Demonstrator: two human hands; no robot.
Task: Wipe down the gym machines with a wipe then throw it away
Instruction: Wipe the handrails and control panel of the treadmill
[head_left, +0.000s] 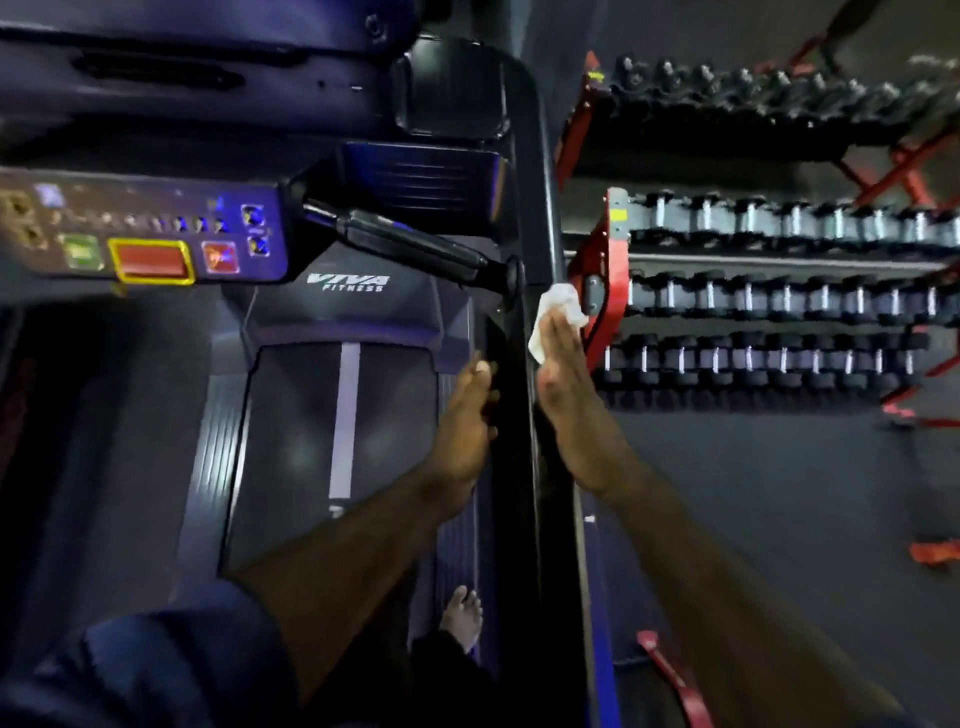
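Wiping in progress — I am watching the right hand (563, 384), fingers straight and together, pressing a crumpled white wipe (558, 312) against the black treadmill side rail (514, 467); the left hand (465, 421), fingers extended, is bracing there — disposal is pending.

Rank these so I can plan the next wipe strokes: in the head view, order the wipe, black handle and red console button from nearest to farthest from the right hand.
1. Wipe: pressed under the right hand, against the post.
2. Handle: up and left, across the post.
3. Red button: far left, on the console.
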